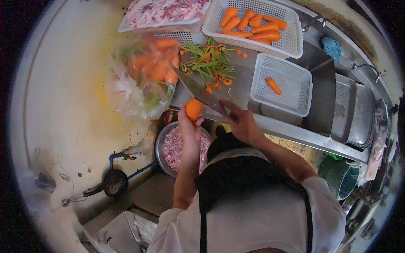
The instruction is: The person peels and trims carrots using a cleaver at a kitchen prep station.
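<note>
My left hand [190, 122] is closed around a thick carrot [194, 109], its cut-looking end pointing up. In my right hand [242, 124] is a broad-bladed knife [200, 93], gripped by the handle, its blade slanting up and left just beyond the carrot. Green carrot tops [206, 59] and orange trimmings lie on the metal counter [242, 69] ahead of the blade. Left of them, a clear plastic bag [145, 76] bulges with more carrots. A shallow white basket [282, 84] to the right contains a single small carrot [273, 86].
Several carrots fill a larger white basket [295, 42] at the back, beside a crate of raw meat [164, 10]. A metal bowl of chopped pinkish pieces [173, 147] sits below my left forearm. Right of the counter are a sink [322, 97] with taps and a green bucket [339, 177].
</note>
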Demonstrator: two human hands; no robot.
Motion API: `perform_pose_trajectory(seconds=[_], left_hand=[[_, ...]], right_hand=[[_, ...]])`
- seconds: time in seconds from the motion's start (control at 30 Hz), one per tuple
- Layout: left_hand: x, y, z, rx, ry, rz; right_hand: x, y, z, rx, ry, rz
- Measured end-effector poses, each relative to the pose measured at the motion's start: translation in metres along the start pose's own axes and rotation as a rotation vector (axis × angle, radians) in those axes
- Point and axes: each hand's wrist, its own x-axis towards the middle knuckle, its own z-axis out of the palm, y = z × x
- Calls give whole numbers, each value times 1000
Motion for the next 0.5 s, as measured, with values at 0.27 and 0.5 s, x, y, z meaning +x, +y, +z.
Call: perform_pose_trajectory(seconds=[0.27,0.5], left_hand=[[14,37,46,80,-110,-13],[26,80,185,45,-419,289]], right_hand=[[-23,129,3,-217,11,183],[-28,160,-8,93,142,370]])
